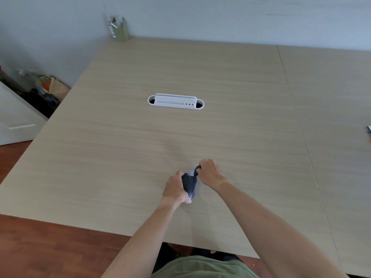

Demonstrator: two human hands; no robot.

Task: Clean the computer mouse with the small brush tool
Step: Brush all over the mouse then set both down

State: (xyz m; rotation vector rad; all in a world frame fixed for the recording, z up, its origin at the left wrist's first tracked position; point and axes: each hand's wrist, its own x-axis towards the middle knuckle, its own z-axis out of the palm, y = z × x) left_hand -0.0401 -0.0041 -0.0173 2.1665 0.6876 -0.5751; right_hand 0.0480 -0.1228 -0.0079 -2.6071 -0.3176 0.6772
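Note:
A dark computer mouse (189,185) stands tilted on its side on the light wooden table (200,127), near the front edge. My left hand (175,189) grips it from the left, fingers wrapped over its back. My right hand (209,173) is closed around a small brush tool (196,170) with a dark handle. Its pale bristle end touches the front of the mouse. Most of the brush is hidden inside my fist.
A white cable-port cover (175,102) is set into the table's middle. A green pen holder (120,29) stands at the far left corner by the wall. Clutter (44,91) lies on the floor to the left. A small object (369,131) pokes in at the right edge.

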